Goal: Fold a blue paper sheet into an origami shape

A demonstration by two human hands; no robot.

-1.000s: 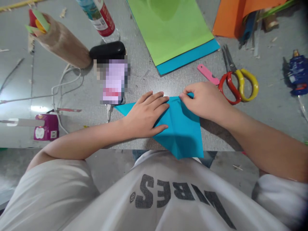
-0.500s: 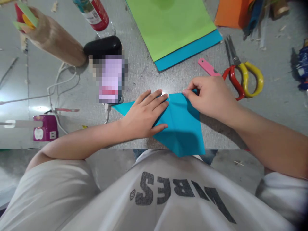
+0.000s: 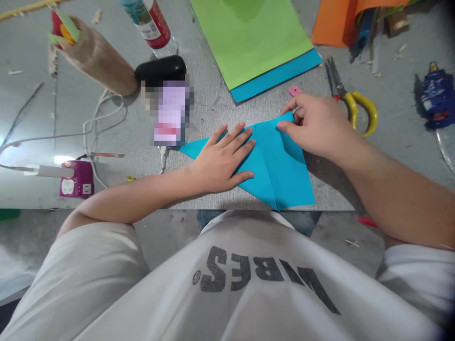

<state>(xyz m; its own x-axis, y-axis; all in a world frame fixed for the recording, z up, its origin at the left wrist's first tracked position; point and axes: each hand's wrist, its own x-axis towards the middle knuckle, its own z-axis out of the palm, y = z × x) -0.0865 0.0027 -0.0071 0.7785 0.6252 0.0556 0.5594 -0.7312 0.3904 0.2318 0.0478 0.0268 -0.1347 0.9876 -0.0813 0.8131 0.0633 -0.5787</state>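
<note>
A folded sheet of blue paper (image 3: pixel 284 166) lies at the table's front edge, with a pointed corner reaching left and a crease down its middle. My left hand (image 3: pixel 227 158) rests flat on its left half, fingers spread and pressing it down. Between thumb and fingers, my right hand (image 3: pixel 313 123) pinches the upper right corner of the paper, which is lifted a little off the table. Just beyond that hand lie scissors (image 3: pixel 368 111) with yellow and red handles, partly covered by it. The end of a pink tool (image 3: pixel 295 91) pokes out above my right fingers.
Green sheets (image 3: pixel 259 42) lie over a blue one at the back. Left of my hands are a phone (image 3: pixel 171 111), a black case (image 3: pixel 161 70), a bottle (image 3: pixel 154 23), a brown paper tube (image 3: pixel 103 57) and a purple plug adapter (image 3: pixel 76 179) with cables. A blue tool (image 3: pixel 439 97) lies far right.
My right hand has raised the paper's upper right corner and moved slightly away from me. The left hand stays flat on the sheet. The whole view has shifted a little.
</note>
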